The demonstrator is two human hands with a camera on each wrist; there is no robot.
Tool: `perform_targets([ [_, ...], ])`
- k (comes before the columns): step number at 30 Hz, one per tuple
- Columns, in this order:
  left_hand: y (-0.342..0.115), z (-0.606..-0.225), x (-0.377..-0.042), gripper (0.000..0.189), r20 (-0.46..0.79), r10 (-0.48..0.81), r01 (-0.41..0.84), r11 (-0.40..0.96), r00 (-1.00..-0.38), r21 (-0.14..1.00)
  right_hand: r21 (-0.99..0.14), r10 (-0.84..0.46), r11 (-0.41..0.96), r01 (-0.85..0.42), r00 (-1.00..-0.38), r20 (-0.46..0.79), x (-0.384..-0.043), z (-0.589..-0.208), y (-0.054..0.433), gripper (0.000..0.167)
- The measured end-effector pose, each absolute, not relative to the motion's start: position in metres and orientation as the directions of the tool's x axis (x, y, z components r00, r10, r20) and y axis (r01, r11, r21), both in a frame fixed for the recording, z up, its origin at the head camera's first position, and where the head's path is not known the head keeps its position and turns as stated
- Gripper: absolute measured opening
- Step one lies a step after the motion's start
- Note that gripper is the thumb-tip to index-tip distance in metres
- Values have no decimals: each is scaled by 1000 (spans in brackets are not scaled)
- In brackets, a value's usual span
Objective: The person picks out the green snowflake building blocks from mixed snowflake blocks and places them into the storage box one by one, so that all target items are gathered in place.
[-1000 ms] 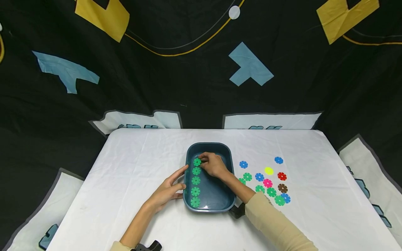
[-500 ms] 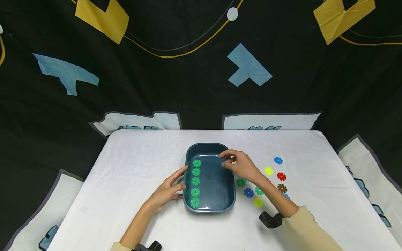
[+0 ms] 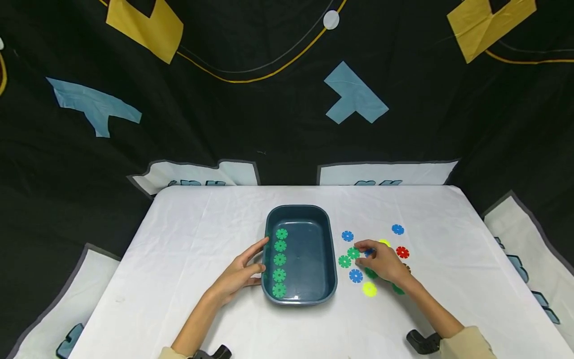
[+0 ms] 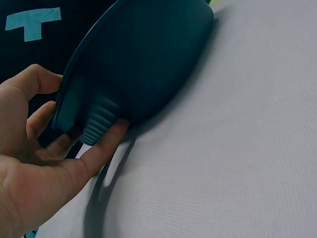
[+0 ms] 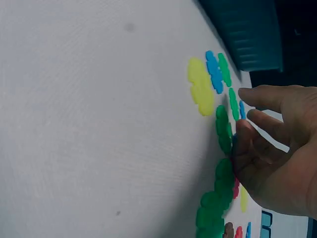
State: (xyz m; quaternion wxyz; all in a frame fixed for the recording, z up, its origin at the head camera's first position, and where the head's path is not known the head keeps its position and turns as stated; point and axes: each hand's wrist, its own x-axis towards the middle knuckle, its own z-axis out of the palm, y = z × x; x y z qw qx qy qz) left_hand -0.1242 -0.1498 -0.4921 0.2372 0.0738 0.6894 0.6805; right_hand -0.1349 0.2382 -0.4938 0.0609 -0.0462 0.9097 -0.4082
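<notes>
A dark teal tray stands on the white table, with several green notched discs in a column along its left side inside. My left hand touches the tray's left side, fingers spread along the rim; the left wrist view shows a digit at the ribbed grip under the rim. Right of the tray, my right hand is over the loose discs, thumb and fingers apart. A green disc lies by its fingertips, another green disc just beside it. The palm partly hides other discs.
Around the right hand lie blue discs, yellow discs and a red disc. A blue disc lies farthest back. A black curtain hangs behind the table.
My right hand has left the far end of the green column inside the tray and moved right, out over the loose discs. The left hand stays at the tray's side.
</notes>
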Motion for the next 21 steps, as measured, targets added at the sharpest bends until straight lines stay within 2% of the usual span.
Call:
perform_targets([
  [5, -149, -493, -124, 73, -224, 430, -222, 56, -875, 973, -711, -118, 700, -59, -992, -33, -139, -500, 235, 33],
  [13, -150, -493, -124, 73, -218, 432, -215, 56, -875, 975, -662, -80, 749, -9, -994, -76, -146, -498, 228, 22],
  [21, -149, -492, -124, 73, -220, 423, -216, 58, -879, 975, -737, -106, 675, -43, -994, -38, -142, -491, 231, 10],
])
